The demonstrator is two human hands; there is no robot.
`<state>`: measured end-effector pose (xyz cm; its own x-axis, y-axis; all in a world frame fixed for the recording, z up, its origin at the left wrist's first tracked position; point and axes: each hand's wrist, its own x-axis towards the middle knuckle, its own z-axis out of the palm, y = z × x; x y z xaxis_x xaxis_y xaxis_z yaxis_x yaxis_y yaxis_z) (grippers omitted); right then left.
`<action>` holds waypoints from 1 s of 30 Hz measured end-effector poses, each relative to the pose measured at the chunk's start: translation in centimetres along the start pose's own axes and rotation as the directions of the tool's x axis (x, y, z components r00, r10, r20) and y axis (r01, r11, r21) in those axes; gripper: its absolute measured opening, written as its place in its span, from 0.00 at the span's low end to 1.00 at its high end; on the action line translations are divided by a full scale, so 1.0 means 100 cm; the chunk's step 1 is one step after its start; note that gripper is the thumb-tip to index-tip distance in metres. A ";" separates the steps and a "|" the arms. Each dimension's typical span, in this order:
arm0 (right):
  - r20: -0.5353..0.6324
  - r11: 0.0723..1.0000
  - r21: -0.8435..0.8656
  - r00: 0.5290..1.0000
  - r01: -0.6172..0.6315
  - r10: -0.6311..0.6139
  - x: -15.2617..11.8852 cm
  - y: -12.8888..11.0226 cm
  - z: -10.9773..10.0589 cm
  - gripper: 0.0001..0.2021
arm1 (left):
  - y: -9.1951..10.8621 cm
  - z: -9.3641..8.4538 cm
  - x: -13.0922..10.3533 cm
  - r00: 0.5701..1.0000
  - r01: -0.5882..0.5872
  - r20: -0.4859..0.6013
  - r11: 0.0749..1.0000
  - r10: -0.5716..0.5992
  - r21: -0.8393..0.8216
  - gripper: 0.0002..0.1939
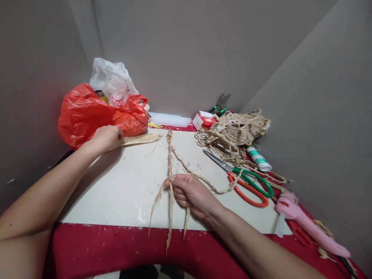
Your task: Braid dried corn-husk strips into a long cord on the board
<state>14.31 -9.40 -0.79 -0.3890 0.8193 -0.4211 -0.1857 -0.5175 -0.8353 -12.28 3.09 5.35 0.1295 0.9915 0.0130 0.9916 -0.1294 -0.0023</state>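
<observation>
My right hand [188, 192] pinches the lower end of a braid of dried plant strips [170, 155] lying upright on the white board [101, 193]. Several loose strip ends [171, 221] hang below those fingers. From near the braid's top, a thinner braided cord [197, 174] curves away to the right. My left hand [107, 138] is curled at the left end of a bundle of flat dried strips [141, 140], beside the red plastic bag [84, 112]. Its fingertips are mostly hidden, and I cannot make out what is in them.
Scissors with green and orange handles [250, 188] lie at right, near a heap of braided cord [238, 130]. A pink glue gun [310, 223] and a white-green spool [258, 158] are there too. Clear sticks [170, 119], a small box [205, 121] and pruning shears [221, 105] sit behind.
</observation>
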 end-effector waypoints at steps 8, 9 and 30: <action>-0.037 0.999 0.028 0.999 0.032 -0.030 -0.001 0.002 0.002 0.13 | 0.081 -0.006 -0.057 0.882 0.151 0.298 0.381 0.364 -0.912 0.07; -0.047 0.999 0.033 0.998 0.041 -0.040 -0.001 0.002 0.002 0.13 | 0.091 -0.001 -0.065 0.851 0.217 0.342 0.328 0.397 -0.919 0.07; -0.116 0.992 0.069 0.988 0.107 -0.099 -0.003 0.003 0.007 0.18 | 0.117 0.033 -0.085 0.799 0.383 0.482 0.313 0.361 -0.869 0.10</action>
<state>13.76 -9.97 -0.73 -0.2613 0.8895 -0.3749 -0.2880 -0.4425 -0.8492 -1.81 -6.81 1.93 0.4608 0.7516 -0.4721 0.3602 0.3278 0.8734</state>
